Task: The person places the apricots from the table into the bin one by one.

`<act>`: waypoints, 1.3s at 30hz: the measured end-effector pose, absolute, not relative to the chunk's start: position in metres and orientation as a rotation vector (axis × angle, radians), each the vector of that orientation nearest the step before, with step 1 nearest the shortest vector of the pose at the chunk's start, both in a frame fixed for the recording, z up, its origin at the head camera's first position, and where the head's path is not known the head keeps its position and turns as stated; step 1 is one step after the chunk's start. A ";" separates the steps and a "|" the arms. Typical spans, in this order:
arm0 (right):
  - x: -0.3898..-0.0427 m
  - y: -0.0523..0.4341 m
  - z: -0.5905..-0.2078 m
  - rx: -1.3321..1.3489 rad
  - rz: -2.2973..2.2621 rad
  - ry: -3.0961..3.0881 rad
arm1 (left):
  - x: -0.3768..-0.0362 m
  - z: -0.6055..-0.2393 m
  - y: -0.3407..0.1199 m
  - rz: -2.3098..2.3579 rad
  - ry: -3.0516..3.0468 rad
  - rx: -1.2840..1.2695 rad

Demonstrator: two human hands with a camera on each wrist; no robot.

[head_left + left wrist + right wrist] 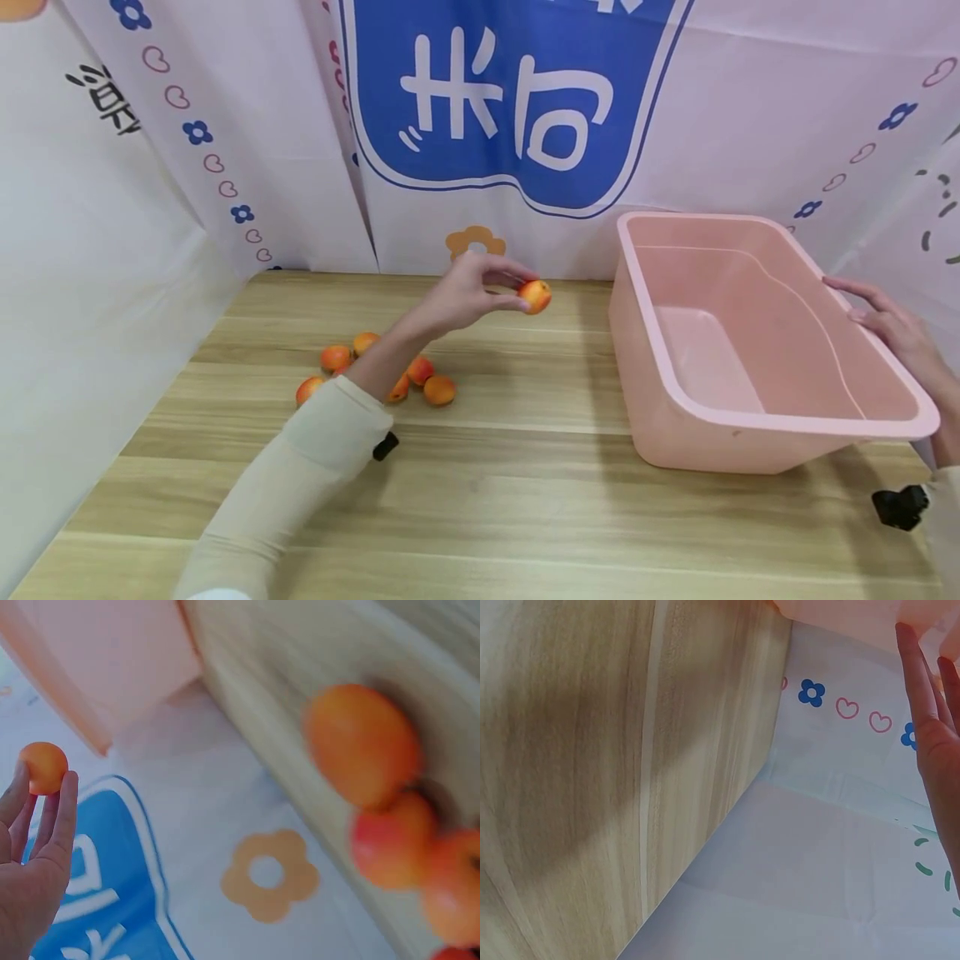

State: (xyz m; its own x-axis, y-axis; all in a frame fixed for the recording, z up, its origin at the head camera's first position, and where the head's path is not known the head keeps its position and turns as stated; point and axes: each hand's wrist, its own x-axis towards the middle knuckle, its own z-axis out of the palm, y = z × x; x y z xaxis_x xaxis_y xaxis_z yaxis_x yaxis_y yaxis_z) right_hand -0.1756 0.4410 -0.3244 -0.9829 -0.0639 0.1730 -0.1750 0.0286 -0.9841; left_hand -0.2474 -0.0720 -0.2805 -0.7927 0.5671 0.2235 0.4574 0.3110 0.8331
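Left hand point(468, 292) pinches a small orange-red fruit point(536, 296) between its fingertips, held up above the wooden table point(525, 500); the left wrist view shows the same fruit point(43, 767) at the tips of the straightened fingers point(64, 814). Behind that hand's wrist, low on the table and partly hidden by the cream sleeve point(300, 483), lies a loose cluster of similar fruits point(438, 390), some touching one another. They appear blurred in the left wrist view point(360, 746).

To the right of the held fruit, near it but apart, stands a pink plastic tub point(652, 333), rectangular and tilted slightly toward the camera. Right hand point(892, 329) rests on the tub's far right rim with fingers extended, not curled around it; the right wrist view shows straight fingers point(922, 712) against the pink edge point(840, 619).

Beyond both hands hangs a white backdrop point(750, 125) printed with blue flowers and pink hearts. Its blue panel point(510, 100) carries large white characters, cut off at the top and not fully readable. An orange flower point(476, 242) sits just under the panel, right behind the left hand. Black brush writing point(108, 100) at the far left is also cropped.
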 end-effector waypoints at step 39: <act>-0.184 0.438 -0.331 0.338 2.327 -1.928 | -0.246 -0.242 0.145 1.222 2.279 1.171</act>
